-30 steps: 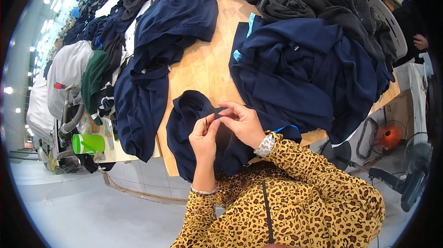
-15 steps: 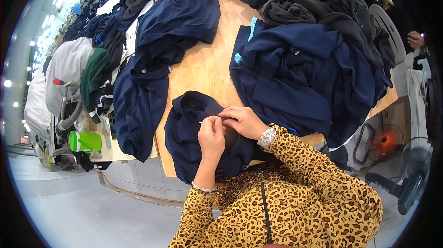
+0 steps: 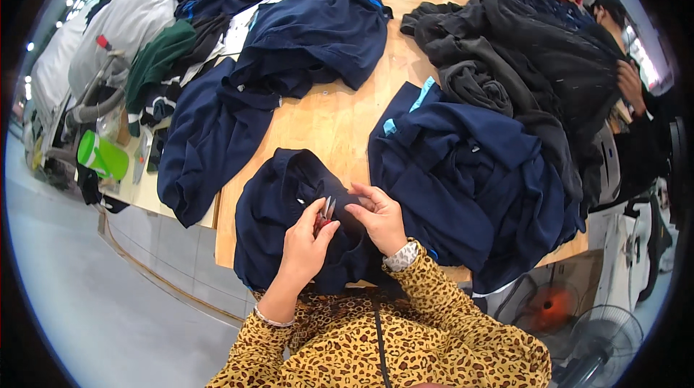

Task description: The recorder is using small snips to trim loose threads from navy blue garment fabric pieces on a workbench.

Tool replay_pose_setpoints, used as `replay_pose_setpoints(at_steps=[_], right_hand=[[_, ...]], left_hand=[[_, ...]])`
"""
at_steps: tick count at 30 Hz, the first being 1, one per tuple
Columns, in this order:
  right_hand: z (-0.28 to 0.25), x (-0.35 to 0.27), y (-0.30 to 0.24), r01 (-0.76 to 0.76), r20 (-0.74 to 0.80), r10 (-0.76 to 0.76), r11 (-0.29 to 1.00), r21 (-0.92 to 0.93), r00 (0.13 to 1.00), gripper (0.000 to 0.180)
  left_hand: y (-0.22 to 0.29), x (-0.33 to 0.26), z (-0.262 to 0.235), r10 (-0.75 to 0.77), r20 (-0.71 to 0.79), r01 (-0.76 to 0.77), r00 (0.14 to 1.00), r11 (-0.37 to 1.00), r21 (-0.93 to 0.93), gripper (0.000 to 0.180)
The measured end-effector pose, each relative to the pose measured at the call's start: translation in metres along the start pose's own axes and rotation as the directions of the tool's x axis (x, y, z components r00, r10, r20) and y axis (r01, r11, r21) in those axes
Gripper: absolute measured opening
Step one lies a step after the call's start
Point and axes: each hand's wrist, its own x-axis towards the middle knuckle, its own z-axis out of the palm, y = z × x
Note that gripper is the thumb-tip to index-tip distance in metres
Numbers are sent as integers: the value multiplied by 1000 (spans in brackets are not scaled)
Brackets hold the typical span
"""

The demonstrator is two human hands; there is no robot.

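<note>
While the big wooden worktop (image 3: 325, 124) carries heaps of dark clothes, the navy garment (image 3: 278, 218) being worked on lies at its near edge, just left of the large navy pile (image 3: 470, 178). Both hands sit on this garment. The right hand (image 3: 379, 218) is half curled and pinches the cloth to keep it flat. The left hand (image 3: 307, 243) is closed around small snips (image 3: 325, 213), blades pointing at the cloth. It is best to pull the cloth tight and cut only loose thread, never the fabric.
</note>
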Motion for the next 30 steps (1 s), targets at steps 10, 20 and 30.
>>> replay_pose_setpoints(at_steps=[10,20,30], right_hand=[[32,-3,-25,128,5,-134,932,-340,991,48],[36,-3,-31,182,51,-181,848,-499,982,53],[38,-4,-31,236,78,-231,812,-533,970,55]], left_hand=[[2,-3,0,-80,-13,79,997,995,-57,35],[0,-6,0,-82,-52,75,995,990,-121,34],[-1,-1,-1,-90,-12,86,996,981,-171,31]])
